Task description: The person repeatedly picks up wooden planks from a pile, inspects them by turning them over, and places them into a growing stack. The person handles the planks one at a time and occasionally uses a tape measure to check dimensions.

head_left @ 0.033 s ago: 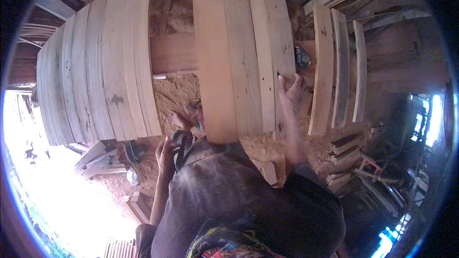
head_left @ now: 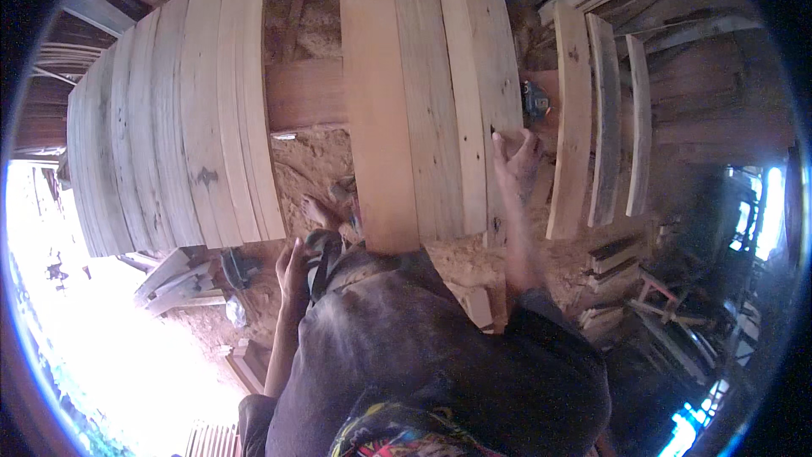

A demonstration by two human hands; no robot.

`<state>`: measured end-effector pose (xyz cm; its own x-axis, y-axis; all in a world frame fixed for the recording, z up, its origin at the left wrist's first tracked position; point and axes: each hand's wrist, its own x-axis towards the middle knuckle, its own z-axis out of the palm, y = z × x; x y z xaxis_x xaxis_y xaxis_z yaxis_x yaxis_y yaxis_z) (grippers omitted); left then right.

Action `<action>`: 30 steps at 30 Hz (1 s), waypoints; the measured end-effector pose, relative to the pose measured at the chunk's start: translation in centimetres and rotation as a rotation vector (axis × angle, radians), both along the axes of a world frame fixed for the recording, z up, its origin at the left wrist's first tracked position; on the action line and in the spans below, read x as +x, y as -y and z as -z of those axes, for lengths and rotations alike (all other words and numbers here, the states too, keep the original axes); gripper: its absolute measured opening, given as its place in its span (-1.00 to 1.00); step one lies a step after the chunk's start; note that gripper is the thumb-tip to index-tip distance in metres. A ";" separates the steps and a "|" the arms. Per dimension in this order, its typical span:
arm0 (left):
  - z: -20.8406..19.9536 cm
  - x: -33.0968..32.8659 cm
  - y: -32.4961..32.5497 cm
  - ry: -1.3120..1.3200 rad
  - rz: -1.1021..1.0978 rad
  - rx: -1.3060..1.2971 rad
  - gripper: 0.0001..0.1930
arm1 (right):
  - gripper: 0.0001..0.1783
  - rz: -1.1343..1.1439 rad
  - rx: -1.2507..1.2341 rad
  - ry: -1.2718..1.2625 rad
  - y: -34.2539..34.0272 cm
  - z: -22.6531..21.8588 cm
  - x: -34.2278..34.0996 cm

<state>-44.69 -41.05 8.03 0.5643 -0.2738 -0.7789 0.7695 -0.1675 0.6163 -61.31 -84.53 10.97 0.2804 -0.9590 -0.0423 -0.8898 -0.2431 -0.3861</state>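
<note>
My right hand [head_left: 518, 167] is at the right edge of a pale wooden board [head_left: 495, 59], the rightmost of several laid side by side. Its thumb lies on the board's face and the other fingers curl at the edge, closed on the board as far as I can see. Low on the left, my left hand [head_left: 292, 272] hangs beside my body with fingers loosely extended. It is next to dark grey cloth [head_left: 323, 252] at my waist, and I see nothing held in it. Just past the right hand sits a dark power tool [head_left: 534, 100], partly hidden by the boards.
A wider row of pale boards [head_left: 165, 118] lies on the left, across a gap. Three narrow planks [head_left: 572, 118] lie apart on the right. Wood offcuts [head_left: 613, 258] are piled at the lower right, and more scraps [head_left: 173, 279] at the lower left. Sawdust covers the ground [head_left: 309, 161].
</note>
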 end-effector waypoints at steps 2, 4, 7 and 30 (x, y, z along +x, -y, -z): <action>-0.1 0.6 1.3 0.085 0.059 0.003 -0.63 | -0.12 0.068 0.078 -0.022 0.1 -0.2 -1.1; -0.5 1.4 2.9 0.135 0.082 0.022 -0.68 | -0.05 0.104 0.139 -0.013 0.7 0.1 -1.9; 0.0 2.2 5.7 0.232 0.082 -0.052 -0.71 | 0.00 0.148 0.148 0.015 2.6 3.0 -3.4; 9.0 -1.7 17.3 0.167 0.325 0.066 -0.18 | -0.72 -0.368 0.136 0.417 -8.5 -0.4 5.8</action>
